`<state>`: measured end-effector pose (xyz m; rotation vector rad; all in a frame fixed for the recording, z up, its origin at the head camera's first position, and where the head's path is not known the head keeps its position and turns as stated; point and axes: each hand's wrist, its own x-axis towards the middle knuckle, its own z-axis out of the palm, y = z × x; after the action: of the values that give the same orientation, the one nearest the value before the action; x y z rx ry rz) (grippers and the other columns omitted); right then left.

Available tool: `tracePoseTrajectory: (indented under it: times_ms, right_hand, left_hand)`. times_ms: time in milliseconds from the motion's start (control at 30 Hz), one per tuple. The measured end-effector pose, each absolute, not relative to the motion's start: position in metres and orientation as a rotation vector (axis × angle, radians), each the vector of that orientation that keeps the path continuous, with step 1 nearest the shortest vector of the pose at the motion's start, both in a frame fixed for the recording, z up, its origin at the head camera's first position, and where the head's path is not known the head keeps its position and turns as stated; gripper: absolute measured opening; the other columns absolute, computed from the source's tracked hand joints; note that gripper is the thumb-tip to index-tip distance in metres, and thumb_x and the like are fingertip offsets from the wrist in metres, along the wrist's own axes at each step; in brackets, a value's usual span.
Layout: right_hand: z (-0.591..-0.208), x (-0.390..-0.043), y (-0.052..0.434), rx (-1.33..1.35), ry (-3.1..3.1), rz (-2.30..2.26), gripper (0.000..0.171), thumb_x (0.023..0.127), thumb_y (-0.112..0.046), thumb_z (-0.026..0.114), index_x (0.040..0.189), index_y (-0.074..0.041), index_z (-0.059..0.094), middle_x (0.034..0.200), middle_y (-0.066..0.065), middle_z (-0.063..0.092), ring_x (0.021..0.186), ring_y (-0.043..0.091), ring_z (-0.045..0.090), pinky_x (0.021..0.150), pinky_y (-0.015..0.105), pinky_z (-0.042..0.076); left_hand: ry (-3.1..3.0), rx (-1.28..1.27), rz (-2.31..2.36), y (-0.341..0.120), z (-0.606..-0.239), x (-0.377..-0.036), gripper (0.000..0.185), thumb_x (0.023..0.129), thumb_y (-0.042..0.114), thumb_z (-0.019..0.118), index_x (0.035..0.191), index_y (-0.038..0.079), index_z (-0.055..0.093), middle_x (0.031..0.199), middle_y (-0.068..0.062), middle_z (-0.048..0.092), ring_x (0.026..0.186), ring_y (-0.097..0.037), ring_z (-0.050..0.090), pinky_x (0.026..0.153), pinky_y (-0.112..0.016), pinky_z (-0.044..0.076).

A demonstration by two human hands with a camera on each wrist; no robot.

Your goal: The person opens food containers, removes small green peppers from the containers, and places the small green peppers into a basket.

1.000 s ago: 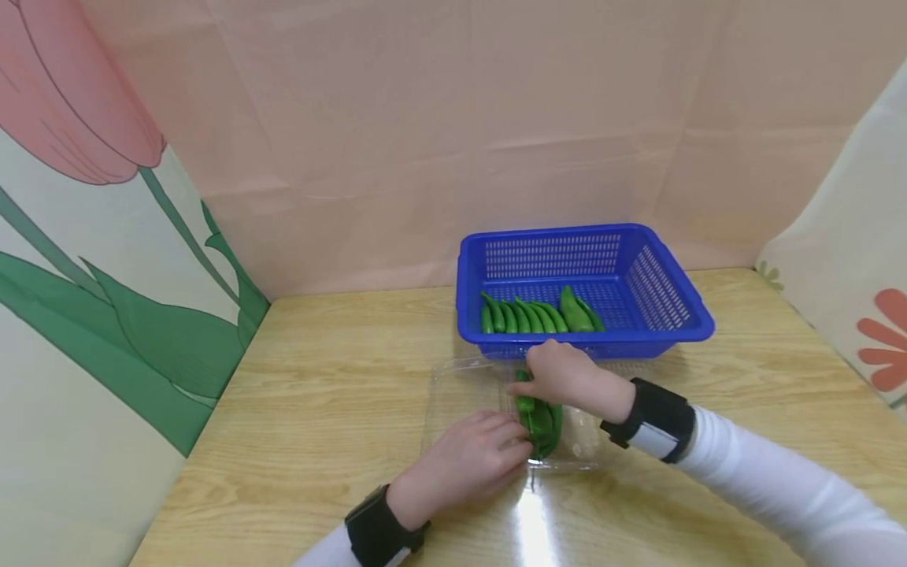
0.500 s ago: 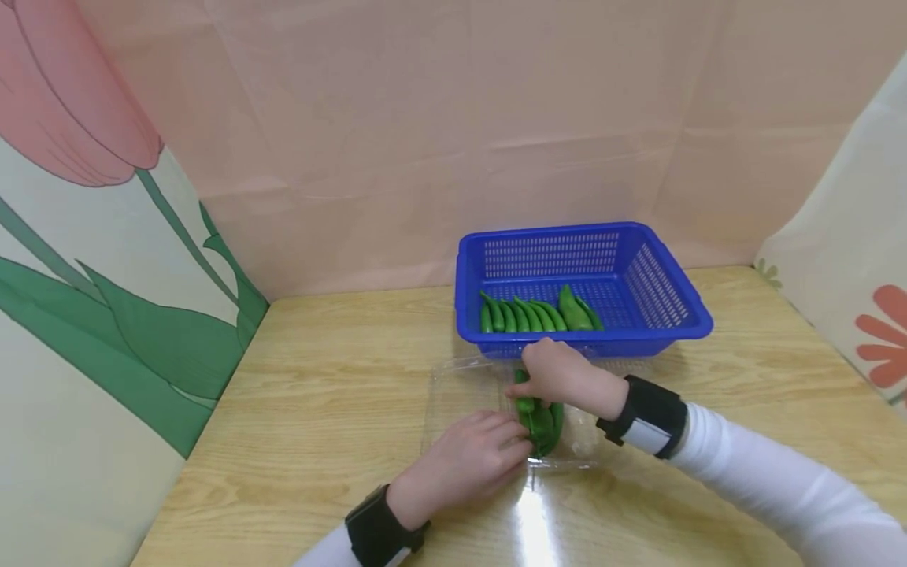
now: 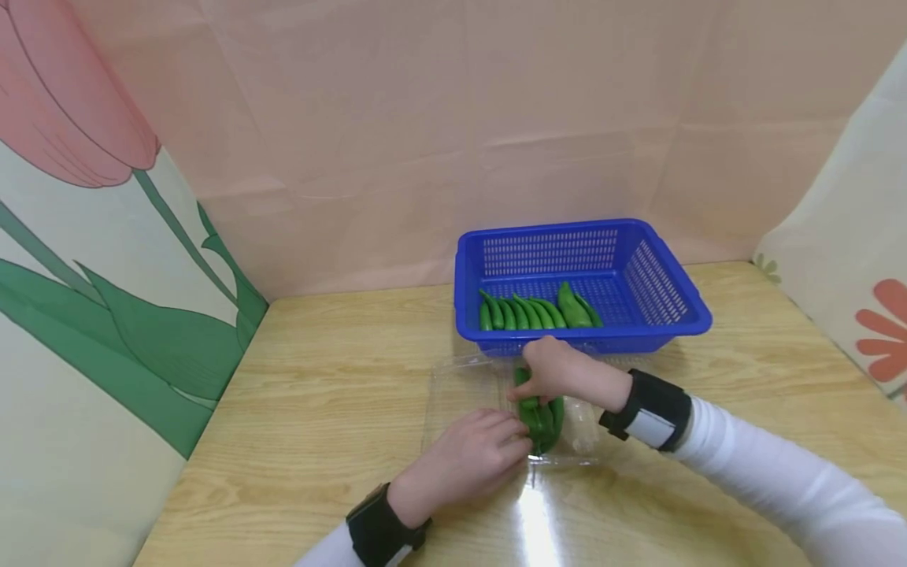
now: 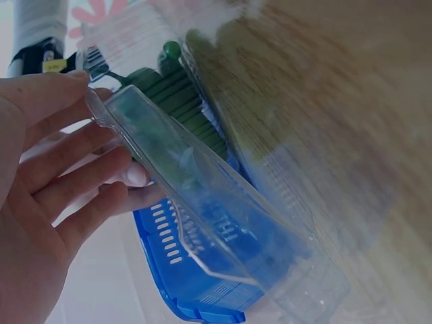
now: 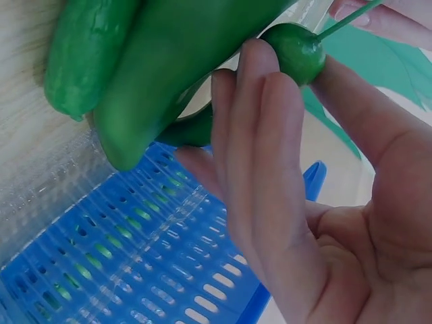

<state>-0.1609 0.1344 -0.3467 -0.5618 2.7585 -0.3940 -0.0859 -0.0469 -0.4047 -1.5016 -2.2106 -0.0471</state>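
A clear plastic clamshell container (image 3: 460,386) lies unfolded on the table, with several green peppers (image 3: 544,429) side by side in its right half. My left hand (image 3: 471,455) holds the container's near edge; in the left wrist view the thumb (image 4: 57,91) lies against the clear rim, the fingers behind it. From above, my right hand (image 3: 556,370) reaches into the container. Seen from the right wrist, its thumb and fingers pinch a green pepper (image 5: 295,57) near its thin stem, beside larger peppers (image 5: 182,54). The rest of the pinched pepper is partly hidden by the fingers.
Just behind the container stands a blue slotted basket (image 3: 669,327). Several slim green peppers (image 3: 524,313) and one broader pepper (image 3: 572,307) lie along its front side. A pink cloth backdrop (image 3: 340,157) rises behind the wooden table (image 3: 319,409).
Both hands stay almost in place on the container and the pepper. My right hand's fingers shift slightly among the peppers, and the head view tilts a little.
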Motion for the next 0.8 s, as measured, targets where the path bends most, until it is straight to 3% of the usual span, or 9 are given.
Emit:
tracePoseTrajectory:
  times_ms: [367, 667, 800]
  right_hand:
    - [-0.347, -0.163, 0.142, -0.484, 2.721, -0.405, 0.042, 0.071, -0.039, 0.081, 0.058, -0.014, 0.049, 0.054, 0.004, 0.059, 0.05, 0.014, 0.064, 0.047, 0.02, 0.046]
    - [-0.338, -0.157, 0.15, -0.549, 2.751, -0.369, 0.037, 0.071, -0.035, 0.081, 0.058, -0.015, 0.052, 0.052, -0.003, 0.059, 0.045, 0.008, 0.06, 0.048, 0.022, 0.046]
    - [-0.335, -0.154, 0.155, -0.561, 2.747, -0.366, 0.027, 0.072, -0.031, 0.08, 0.068, -0.011, 0.062, 0.06, -0.002, 0.063, 0.046, 0.006, 0.06, 0.051, 0.022, 0.049]
  left_hand:
    - [-2.243, -1.509, -0.053, -0.046, -0.404, -0.086, 0.019, 0.092, 0.028, 0.059, 0.106, 0.02, 0.069, 0.111, 0.004, 0.067, 0.107, -0.009, 0.059, 0.1, -0.023, 0.046]
    - [-2.221, -1.499, -0.05, -0.047, -0.404, -0.086, 0.018, 0.092, 0.027, 0.059, 0.104, 0.02, 0.07, 0.111, 0.005, 0.067, 0.108, -0.01, 0.059, 0.1, -0.024, 0.046]
    - [-2.204, -1.498, -0.067, -0.047, -0.405, -0.085, 0.017, 0.091, 0.027, 0.061, 0.104, 0.019, 0.07, 0.111, 0.004, 0.067, 0.108, -0.01, 0.06, 0.101, -0.024, 0.046]
